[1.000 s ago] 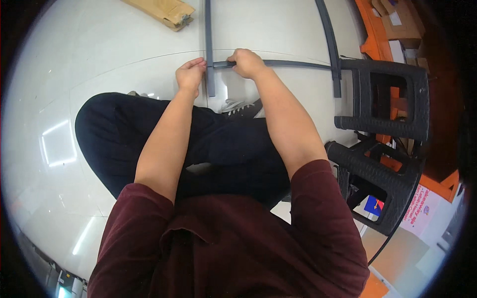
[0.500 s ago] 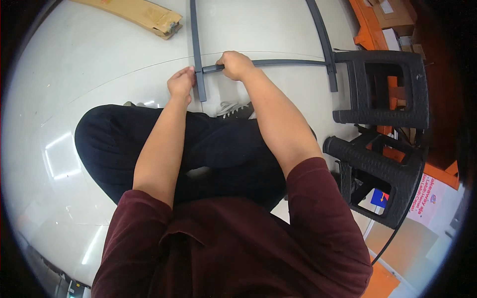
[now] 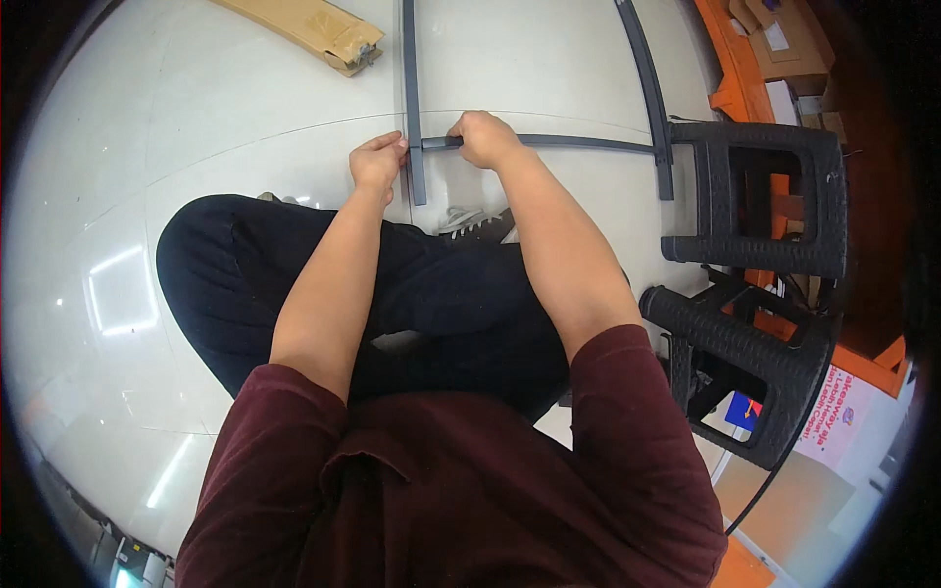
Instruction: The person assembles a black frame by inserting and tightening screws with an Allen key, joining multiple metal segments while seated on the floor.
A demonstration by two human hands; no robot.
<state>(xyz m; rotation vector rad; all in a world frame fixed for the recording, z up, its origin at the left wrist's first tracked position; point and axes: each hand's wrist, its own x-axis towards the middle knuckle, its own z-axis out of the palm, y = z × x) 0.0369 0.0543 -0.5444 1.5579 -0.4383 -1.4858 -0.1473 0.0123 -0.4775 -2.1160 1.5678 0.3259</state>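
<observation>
A dark grey metal frame lies on the floor, with a left bar, a right bar and a crossbar joining them near their close ends. My right hand is wrapped round the crossbar, a little right of its joint with the left bar. At the outer side of that joint, my left hand has its fingertips pinched together against the left bar. Whatever small thing they may hold is hidden.
A long cardboard box lies at the far left on the tiled floor. Two black plastic stools are on their sides at the right, the upper one close to the frame. Behind them stands an orange rack with cartons. My shoe is near the crossbar.
The whole view has shifted slightly, so the frame and box appear farther right. My left fingers are a little straighter at the joint. My right hand keeps its grip on the crossbar.
</observation>
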